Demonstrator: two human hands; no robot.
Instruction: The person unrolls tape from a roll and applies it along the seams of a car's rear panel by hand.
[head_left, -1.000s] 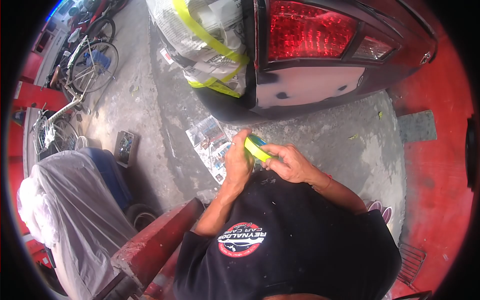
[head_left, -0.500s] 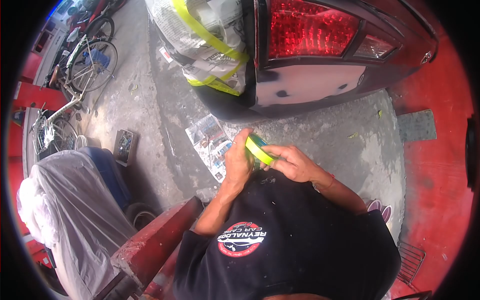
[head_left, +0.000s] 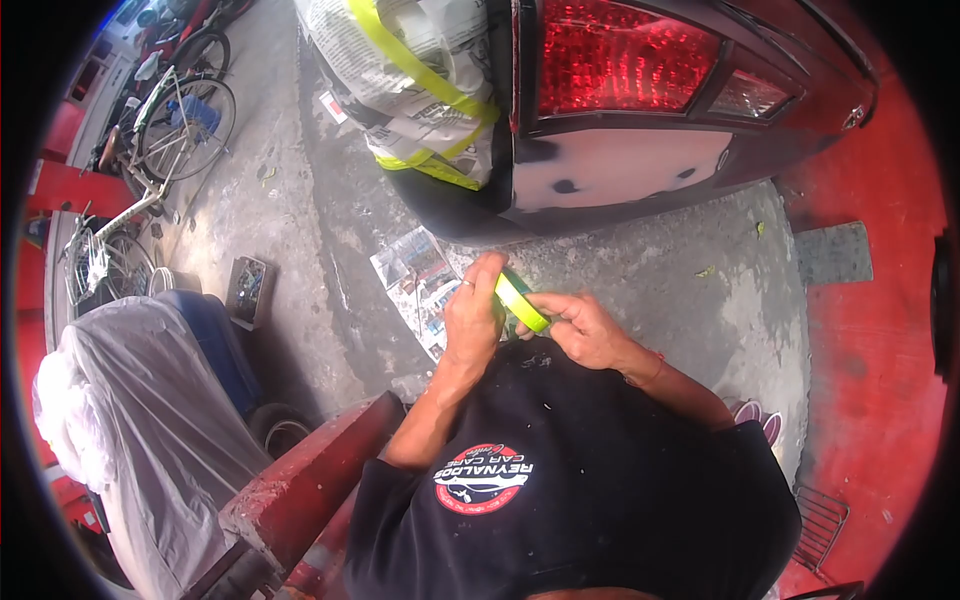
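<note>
Tape roll (head_left: 522,303), bright yellow-green, is held above the floor (head_left: 660,262) just behind the car (head_left: 622,123), near the pale patch (head_left: 640,165) under its tail light (head_left: 628,60). Left hand (head_left: 475,318): the fingers curl closed about one side of the roll, their tips partly hidden. Right hand (head_left: 590,335): the fingers bend nearly together on the roll's opposite edge; from where I stand, I cannot tell how firmly they press. Beside the car's tail light, newspaper (head_left: 440,50) covers the bodywork under strips (head_left: 403,62) of similar colour. A printed sheet (head_left: 415,275) lies on the floor near the car; a small box (head_left: 248,292) sits well apart from it.
</note>
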